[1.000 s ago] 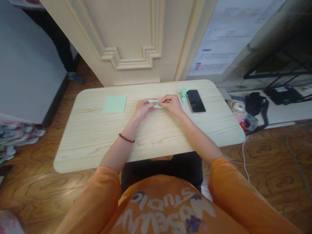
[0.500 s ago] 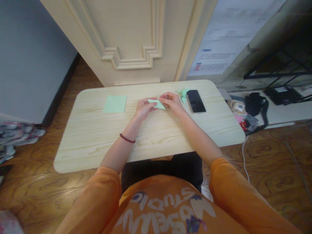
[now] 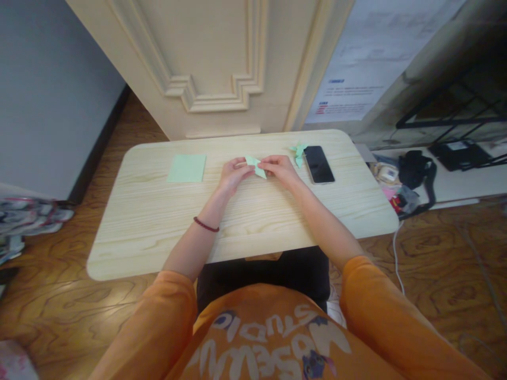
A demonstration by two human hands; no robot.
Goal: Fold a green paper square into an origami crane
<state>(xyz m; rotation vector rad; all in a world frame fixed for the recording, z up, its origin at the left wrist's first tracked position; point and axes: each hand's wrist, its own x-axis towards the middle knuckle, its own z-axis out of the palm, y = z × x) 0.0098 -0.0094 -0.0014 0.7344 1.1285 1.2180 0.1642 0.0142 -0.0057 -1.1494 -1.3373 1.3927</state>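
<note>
A small folded piece of light green paper [image 3: 259, 172] is held between both hands above the middle of the table. My left hand [image 3: 234, 175] pinches its left side between thumb and fingers. From the right, my right hand [image 3: 278, 168] grips the other side with thumb and fingertips pressed together. The fingers cover part of the folds. Left of my hands lies a stack of square light green paper [image 3: 186, 168]. To the right, a folded green paper figure [image 3: 299, 153] sits against the left edge of a dark-screened phone [image 3: 319, 164].
The pale wood-grain table [image 3: 158, 227] has rounded corners and stands against a cream panelled door [image 3: 214, 53]. At right, a low white shelf [image 3: 451, 184] carries bags and small items. A white cable [image 3: 397, 258] hangs beside the table's right end.
The folded paper has turned, its points now running from upper left to lower right. My right hand's fingers have come down onto its right side; the left hand has barely moved.
</note>
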